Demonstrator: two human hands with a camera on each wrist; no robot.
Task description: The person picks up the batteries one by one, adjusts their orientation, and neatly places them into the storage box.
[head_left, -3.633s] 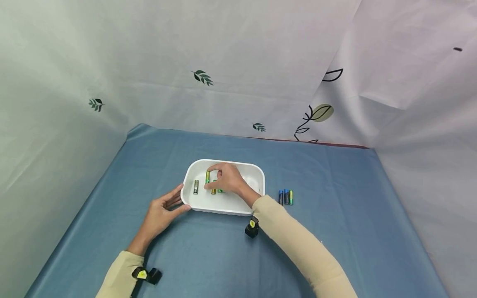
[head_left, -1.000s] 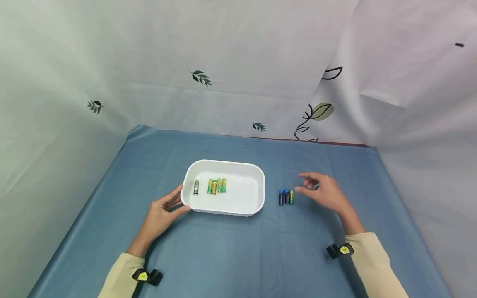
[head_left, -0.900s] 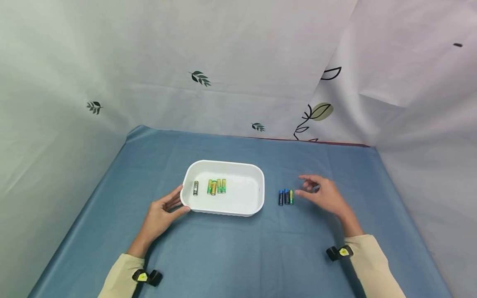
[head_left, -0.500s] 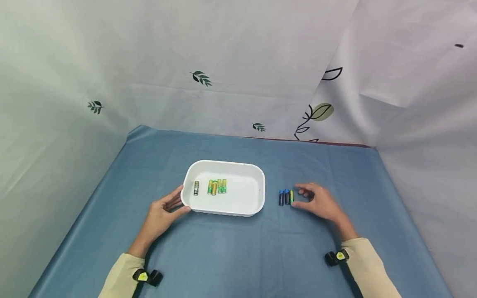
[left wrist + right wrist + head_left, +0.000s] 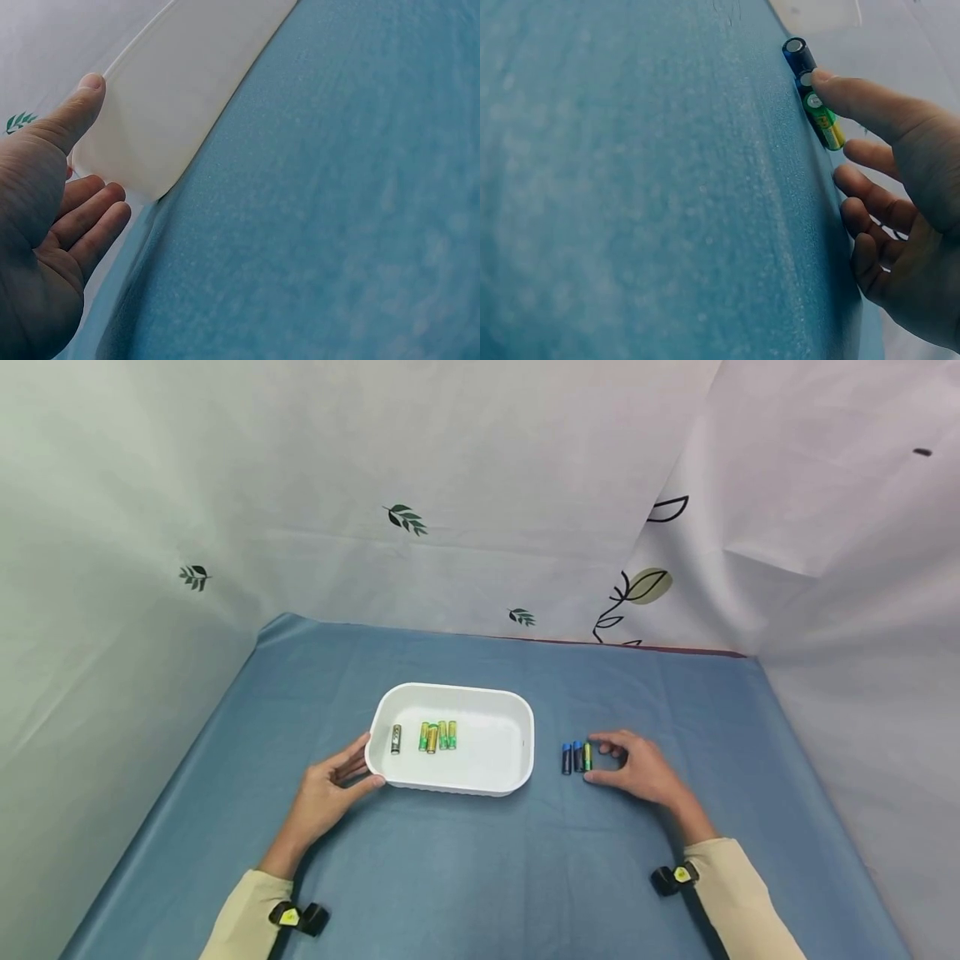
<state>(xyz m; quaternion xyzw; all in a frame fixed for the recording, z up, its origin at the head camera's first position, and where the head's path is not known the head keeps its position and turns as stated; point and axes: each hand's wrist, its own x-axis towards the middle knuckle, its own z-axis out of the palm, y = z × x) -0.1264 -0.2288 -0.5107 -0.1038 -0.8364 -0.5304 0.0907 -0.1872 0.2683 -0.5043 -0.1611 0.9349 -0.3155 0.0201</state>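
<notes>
A white tray stands on the blue cloth, holding a dark-and-silver battery and several green-and-gold batteries side by side. My left hand holds the tray's left end, thumb at the near corner and fingertips along the end wall. To the right of the tray, two dark blue batteries and one green-and-yellow battery lie in a row. My right hand pinches the green-and-yellow battery lengthwise, thumb at its near end and index finger at its far end. The other right fingers are loosely curled.
Blue cloth covers the table. Pale fabric walls with leaf prints rise behind and at both sides. Each wrist wears a small black camera on a strap.
Earlier my right hand was over the batteries in the tray. It then moved right to the row on the cloth and lowered onto the green-and-yellow battery. My left hand has stayed at the tray.
</notes>
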